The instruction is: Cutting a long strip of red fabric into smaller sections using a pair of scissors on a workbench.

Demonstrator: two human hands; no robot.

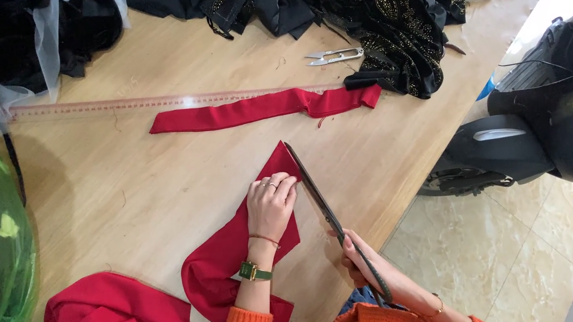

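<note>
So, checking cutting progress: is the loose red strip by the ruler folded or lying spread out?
Spread out: the red strip lies stretched lengthwise beside the ruler.

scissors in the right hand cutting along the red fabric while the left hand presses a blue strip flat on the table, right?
Not quite: the head view shows the left hand pressing red fabric, not a blue strip. The scissors are in the right hand, as you said.

Red cloth strip (238,244) lies flat, long black scissors (318,194) along its edge.
</note>
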